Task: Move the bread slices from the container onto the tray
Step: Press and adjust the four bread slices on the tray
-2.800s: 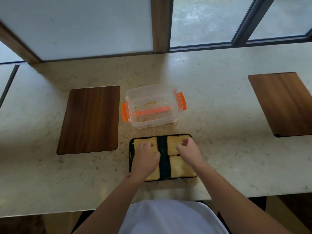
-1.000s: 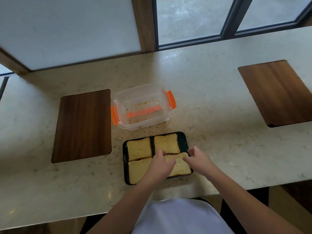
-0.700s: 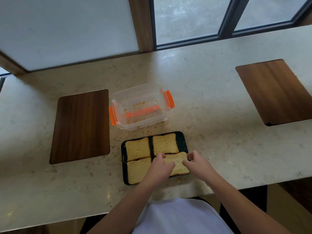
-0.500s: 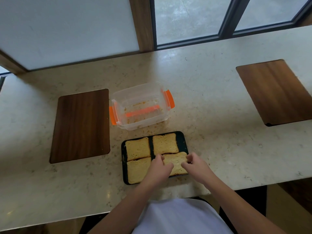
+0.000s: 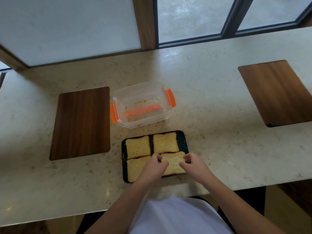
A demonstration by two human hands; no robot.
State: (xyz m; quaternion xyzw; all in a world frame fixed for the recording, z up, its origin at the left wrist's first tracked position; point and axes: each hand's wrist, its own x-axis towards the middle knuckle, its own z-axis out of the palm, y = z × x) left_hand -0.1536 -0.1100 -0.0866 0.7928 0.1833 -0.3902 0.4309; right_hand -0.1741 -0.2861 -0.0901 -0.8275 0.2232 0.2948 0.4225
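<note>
A black tray [image 5: 182, 139] lies near the counter's front edge with several toasted bread slices on it. The far-left slice [image 5: 137, 146] and far-right slice [image 5: 165, 143] lie flat side by side. My left hand [image 5: 154, 168] pinches the left corner of the near-right slice [image 5: 173, 163] and covers part of the near-left slice [image 5: 134, 168]. My right hand [image 5: 194, 165] grips the same slice at its right edge. Just behind the tray, the clear container [image 5: 140, 86] with orange latches holds only crumbs and an orange strip.
A dark wooden board [image 5: 81, 122] lies left of the container, and another wooden board [image 5: 276, 92] lies at the far right. Crumbs are scattered on the marble counter [image 5: 211, 115] between container and tray. Windows and a wall run along the back.
Both hands moved from the far slices to the near-right slice. In the last second my right hand closed in on its right edge, and the slice shifted slightly.
</note>
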